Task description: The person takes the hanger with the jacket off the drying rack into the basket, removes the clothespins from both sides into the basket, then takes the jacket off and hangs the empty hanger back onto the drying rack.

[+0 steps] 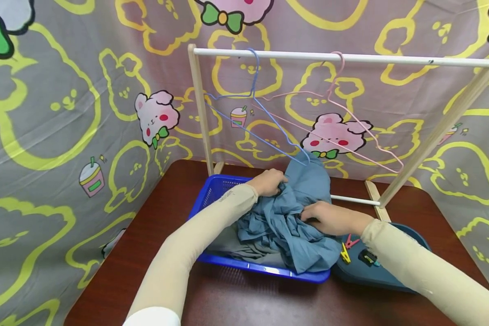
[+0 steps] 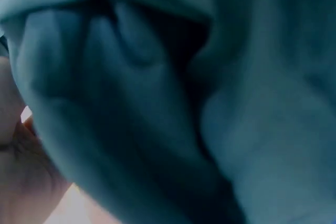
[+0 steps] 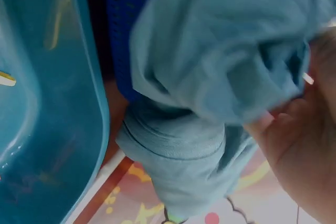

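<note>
A crumpled blue-grey garment [image 1: 283,222] lies bunched over the blue plastic basket [image 1: 265,269], one part reaching past the far rim below the hangers. At its upper left, my left hand [image 1: 269,182] grips a fold with curled fingers. My right hand [image 1: 326,217] pinches the cloth on the right side, its thumb and fingers bent. Close-up folds of the garment [image 2: 126,124] fill most of the left wrist view, blurred. A seamed band of the garment [image 3: 173,135] shows in the right wrist view. Greyer cloth [image 1: 244,250] lies beneath in the basket.
A wooden rack with a white rod [image 1: 375,58] stands behind, carrying a blue hanger [image 1: 254,88] and a pink hanger [image 1: 329,95]. To the right, a dark blue tray [image 1: 391,280] holds a yellow clothespin [image 1: 345,253], a red clothespin [image 1: 352,242] and a black clip [image 1: 367,257].
</note>
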Available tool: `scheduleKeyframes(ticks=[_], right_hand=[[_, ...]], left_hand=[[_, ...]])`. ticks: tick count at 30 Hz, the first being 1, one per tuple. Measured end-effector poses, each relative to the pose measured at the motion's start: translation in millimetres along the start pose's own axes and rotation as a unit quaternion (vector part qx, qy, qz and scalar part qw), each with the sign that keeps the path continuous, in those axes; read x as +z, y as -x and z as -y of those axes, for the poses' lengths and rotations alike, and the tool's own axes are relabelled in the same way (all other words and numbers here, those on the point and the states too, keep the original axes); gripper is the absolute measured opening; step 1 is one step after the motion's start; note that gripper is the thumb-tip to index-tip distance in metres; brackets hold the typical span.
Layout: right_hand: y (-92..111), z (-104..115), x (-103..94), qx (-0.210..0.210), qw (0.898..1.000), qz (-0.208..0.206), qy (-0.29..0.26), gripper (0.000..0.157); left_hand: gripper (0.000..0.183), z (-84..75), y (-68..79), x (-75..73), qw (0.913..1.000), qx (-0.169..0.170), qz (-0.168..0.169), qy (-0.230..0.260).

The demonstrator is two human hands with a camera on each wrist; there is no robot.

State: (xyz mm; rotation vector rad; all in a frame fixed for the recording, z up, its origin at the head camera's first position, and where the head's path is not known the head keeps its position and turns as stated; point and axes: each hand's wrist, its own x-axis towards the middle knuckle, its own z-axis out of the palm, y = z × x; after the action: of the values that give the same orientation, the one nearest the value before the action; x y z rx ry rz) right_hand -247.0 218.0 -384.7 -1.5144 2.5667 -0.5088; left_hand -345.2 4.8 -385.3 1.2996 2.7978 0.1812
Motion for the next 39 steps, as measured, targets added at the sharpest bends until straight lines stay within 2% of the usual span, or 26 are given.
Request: scheduleKeyframes(ticks=[2, 4, 5, 7, 8, 10, 12, 13, 15, 17, 18, 20, 23, 25, 29, 33, 36, 39], right_hand=[[3.8, -1.5, -5.3, 0.020, 0.999, -0.039, -0.008, 0.020], [7.2, -4.0, -10.7, 0.062, 0.993, -0.098, -0.006, 0.022], [8.5, -5.5, -13.1, 0.090, 0.988, -0.129, -0.004, 0.020], [10.6, -9.3, -17.5, 0.165, 0.969, -0.184, -0.012, 0.011], [11.4, -11.9, -19.1, 0.207, 0.957, -0.200, -0.022, 0.010], [12.4, -18.3, -21.3, 0.295, 0.932, -0.199, -0.066, 0.035], [12.2, -25.5, -22.2, 0.370, 0.902, -0.165, -0.152, 0.065], [12.1, -30.1, -21.6, 0.394, 0.885, -0.142, -0.203, 0.077], [11.8, -39.0, -19.2, 0.421, 0.849, -0.100, -0.302, 0.092], [11.9, -47.8, -15.9, 0.429, 0.818, -0.083, -0.373, 0.096], [12.6, -52.1, -14.2, 0.429, 0.812, -0.079, -0.388, 0.095], [14.3, -59.0, -11.5, 0.422, 0.818, -0.085, -0.383, 0.086], [16.3, -64.6, -9.3, 0.414, 0.843, -0.108, -0.327, 0.048], [17.1, -64.7, -9.1, 0.404, 0.861, -0.125, -0.284, 0.032], [16.7, -56.0, -12.6, 0.383, 0.887, -0.156, -0.206, 0.030], [12.8, -40.1, -21.3, 0.361, 0.905, -0.182, -0.134, 0.026], [7.2, -25.9, -26.5, 0.318, 0.923, -0.203, -0.072, 0.025], [1.1, -11.7, -26.8, 0.257, 0.942, -0.217, -0.023, 0.024]], left_hand=[[0.026, 1.9, 3.8, -0.3, 0.9997, 0.009, -0.016, 0.018], [0.036, 2.6, 10.0, -3.4, 0.9988, 0.012, -0.026, 0.039], [0.038, 3.0, 13.3, -5.6, 0.9984, 0.012, -0.031, 0.046], [0.037, 2.6, 20.4, -11.1, 0.9969, 0.013, -0.041, 0.065], [0.034, 1.8, 23.9, -14.2, 0.9963, 0.013, -0.048, 0.070], [0.026, -0.9, 30.9, -20.5, 0.9945, 0.013, -0.061, 0.084], [0.021, -4.9, 37.8, -25.9, 0.9918, 0.018, -0.077, 0.101], [0.021, -7.4, 41.0, -27.7, 0.9905, 0.022, -0.083, 0.108], [0.022, -12.5, 47.1, -28.7, 0.9888, 0.027, -0.084, 0.120], [0.022, -17.2, 52.2, -25.8, 0.9894, 0.030, -0.067, 0.126], [0.023, -19.1, 54.5, -23.2, 0.9899, 0.029, -0.054, 0.128], [0.021, -22.1, 58.0, -16.1, 0.9916, 0.027, -0.017, 0.126], [0.031, -25.0, 60.6, -4.4, 0.9906, 0.029, 0.036, 0.129], [0.042, -25.9, 60.2, 3.0, 0.9889, 0.031, 0.056, 0.134], [0.049, -26.4, 58.3, 13.0, 0.9871, 0.026, 0.067, 0.143], [0.049, -25.0, 58.4, 17.2, 0.9859, 0.017, 0.073, 0.150], [0.045, -23.3, 59.7, 18.0, 0.9843, 0.015, 0.085, 0.154], [0.030, -21.8, 63.0, 15.0, 0.9831, 0.015, 0.099, 0.153]])
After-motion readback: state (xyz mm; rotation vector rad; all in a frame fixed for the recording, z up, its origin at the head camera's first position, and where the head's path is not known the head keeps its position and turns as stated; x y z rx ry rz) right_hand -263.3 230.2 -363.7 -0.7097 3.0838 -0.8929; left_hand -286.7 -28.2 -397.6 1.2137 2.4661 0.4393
